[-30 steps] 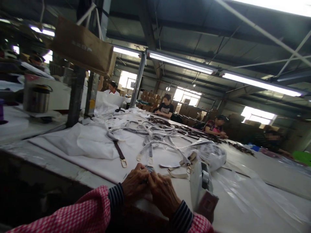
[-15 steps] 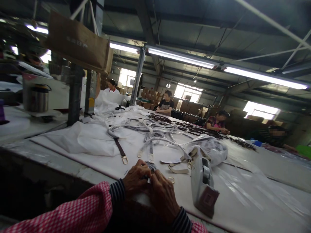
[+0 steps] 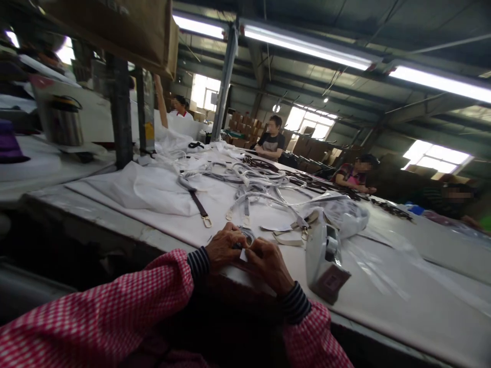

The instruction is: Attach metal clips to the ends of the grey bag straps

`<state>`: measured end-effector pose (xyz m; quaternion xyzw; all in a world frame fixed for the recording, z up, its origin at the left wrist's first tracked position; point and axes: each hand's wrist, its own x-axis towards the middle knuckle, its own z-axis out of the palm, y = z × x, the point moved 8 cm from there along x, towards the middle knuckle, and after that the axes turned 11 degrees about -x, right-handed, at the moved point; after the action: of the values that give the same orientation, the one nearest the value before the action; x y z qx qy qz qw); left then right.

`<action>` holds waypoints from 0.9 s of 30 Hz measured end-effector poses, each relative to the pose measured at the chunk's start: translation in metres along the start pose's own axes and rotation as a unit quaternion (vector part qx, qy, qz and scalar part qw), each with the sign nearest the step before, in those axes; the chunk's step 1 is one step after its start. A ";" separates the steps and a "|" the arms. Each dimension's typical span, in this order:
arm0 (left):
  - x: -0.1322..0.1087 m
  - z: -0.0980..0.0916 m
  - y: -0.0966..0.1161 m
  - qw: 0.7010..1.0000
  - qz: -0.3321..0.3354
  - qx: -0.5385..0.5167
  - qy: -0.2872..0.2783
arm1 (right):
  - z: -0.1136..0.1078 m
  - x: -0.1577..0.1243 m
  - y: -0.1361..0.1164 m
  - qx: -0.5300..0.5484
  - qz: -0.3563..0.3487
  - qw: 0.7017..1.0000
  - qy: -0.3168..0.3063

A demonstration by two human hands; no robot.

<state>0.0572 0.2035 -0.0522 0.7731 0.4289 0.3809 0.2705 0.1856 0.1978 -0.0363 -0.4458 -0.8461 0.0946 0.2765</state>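
Head view: the left hand (image 3: 224, 249) and right hand (image 3: 269, 264) are closing on a small coiled strap (image 3: 246, 236) with a white tag (image 3: 243, 255), pinching it above the white table (image 3: 402, 301). Right of that coil, a grey tape dispenser (image 3: 326, 260) is standing, a clear plastic bag (image 3: 349, 217) holding something whitish is lying farther off, and a brown strap (image 3: 197, 202) is lying to the left.

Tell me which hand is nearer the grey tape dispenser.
Right. The right hand sits beside the grey tape dispenser, apart from it; the left hand lies farther left.
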 end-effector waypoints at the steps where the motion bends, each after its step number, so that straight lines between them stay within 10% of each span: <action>1: -0.001 0.000 -0.001 1.000 -0.002 -0.003 0.000 | 0.000 0.003 0.001 0.002 0.001 1.000 -0.015; 11: -0.002 -0.013 0.001 0.991 -0.006 -0.073 -0.112 | -0.001 0.012 0.006 0.033 0.006 0.996 -0.078; 27: 0.014 -0.003 0.011 0.981 0.057 0.121 -0.141 | -0.008 -0.001 -0.001 0.040 0.022 0.999 -0.022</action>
<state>0.0648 0.2106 -0.0377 0.8689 0.3851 0.2286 0.2108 0.1898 0.1962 -0.0301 -0.4504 -0.8376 0.1445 0.2733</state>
